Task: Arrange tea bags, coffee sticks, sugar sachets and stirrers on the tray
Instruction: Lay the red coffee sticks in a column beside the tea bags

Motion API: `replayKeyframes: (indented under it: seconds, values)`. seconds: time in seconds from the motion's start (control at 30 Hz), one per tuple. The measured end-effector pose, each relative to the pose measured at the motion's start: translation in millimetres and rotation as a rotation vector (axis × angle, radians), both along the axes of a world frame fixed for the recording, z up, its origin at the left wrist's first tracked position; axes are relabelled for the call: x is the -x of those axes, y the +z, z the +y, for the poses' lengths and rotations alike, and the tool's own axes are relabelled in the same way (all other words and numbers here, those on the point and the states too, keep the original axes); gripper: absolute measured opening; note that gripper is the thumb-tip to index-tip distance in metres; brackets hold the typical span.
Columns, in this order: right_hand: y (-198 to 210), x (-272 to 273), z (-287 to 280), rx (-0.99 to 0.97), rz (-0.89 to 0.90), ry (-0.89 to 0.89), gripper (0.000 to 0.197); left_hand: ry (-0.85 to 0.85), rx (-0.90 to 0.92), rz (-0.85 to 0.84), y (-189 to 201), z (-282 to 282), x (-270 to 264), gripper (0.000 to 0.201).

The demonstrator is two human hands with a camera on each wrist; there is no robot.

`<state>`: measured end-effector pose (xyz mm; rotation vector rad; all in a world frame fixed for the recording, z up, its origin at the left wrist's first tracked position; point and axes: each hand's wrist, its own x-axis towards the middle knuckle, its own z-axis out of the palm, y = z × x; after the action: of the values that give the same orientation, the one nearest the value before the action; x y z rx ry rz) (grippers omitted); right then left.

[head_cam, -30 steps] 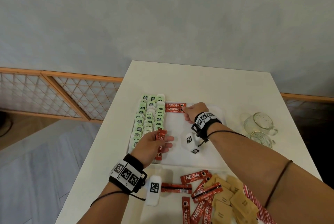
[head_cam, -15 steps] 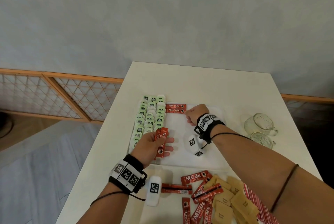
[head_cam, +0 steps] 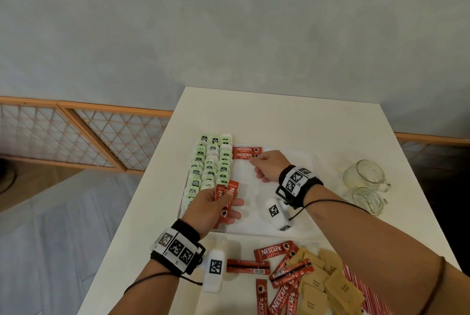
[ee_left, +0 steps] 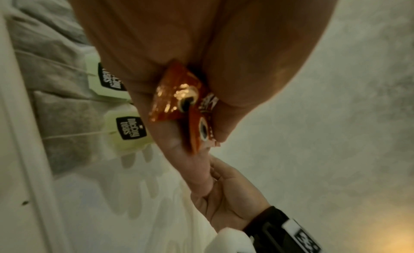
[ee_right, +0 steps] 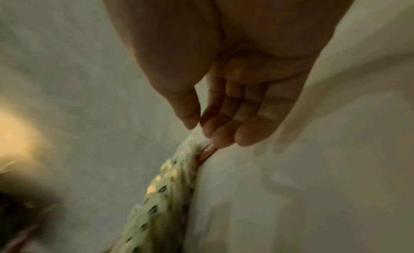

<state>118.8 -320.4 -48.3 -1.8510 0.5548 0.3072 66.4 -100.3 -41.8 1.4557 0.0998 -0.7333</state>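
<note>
Rows of green-tagged tea bags [head_cam: 209, 167] filled the white tray's [head_cam: 300, 159] left side. The left hand [head_cam: 211, 206] gripped several red coffee sticks [head_cam: 225, 196] just beside them. Farther right, the right hand [head_cam: 269, 166], fingers relaxed, touched two laid coffee sticks [head_cam: 245, 152] on the tray.

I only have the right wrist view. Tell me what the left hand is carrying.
Observer: The left hand grips red coffee sticks over the tray.
Operator: Say how many lie placed already.
Observer: Two placed sticks lie side by side at the tray's far edge, right of the tea bags.
Operator: Report where my right hand sits.
Observer: The right hand has a fingertip at the nearer placed stick's right end.
</note>
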Motion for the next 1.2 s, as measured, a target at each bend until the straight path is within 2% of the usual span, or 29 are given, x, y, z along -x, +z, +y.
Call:
replayKeyframes:
  seconds: [0.17,0.27,0.4,0.53,0.57,0.7,0.8,0.9,1.0,1.2]
  values:
    - [15,29,22,-0.01,-0.036,0.367,0.035,-0.029,-0.05,-0.047,1,-2,-1,0.024]
    - [14,40,26,-0.041,-0.061,0.441,0.026,-0.032,-0.061,-0.071,0,-3,-1,0.023]
    - [11,47,22,-0.049,-0.088,0.404,0.022,-0.046,-0.12,-0.084,2,-5,3,0.023]
    - [9,56,19,-0.05,-0.105,0.372,0.021,-0.138,-0.171,-0.149,3,-2,2,0.045]
    - [7,59,19,-0.061,-0.111,0.353,0.022,-0.151,-0.17,-0.159,4,-2,1,0.045]
    - [2,75,22,-0.186,-0.107,0.228,0.026,-0.084,-0.147,-0.163,8,-8,-1,0.016]
    - [-1,90,26,-0.211,-0.064,0.246,0.026,-0.014,-0.147,-0.158,13,-14,1,0.004]
    - [-7,104,30,-0.228,-0.035,0.283,0.02,0.017,-0.176,-0.178,13,-17,3,0.004]
    - [-11,113,31,-0.257,-0.022,0.285,0.017,0.056,-0.143,-0.124,14,-21,5,0.011]
    - [-11,118,17,-0.277,-0.085,0.068,0.014,0.078,-0.144,-0.059,15,-17,6,0.014]
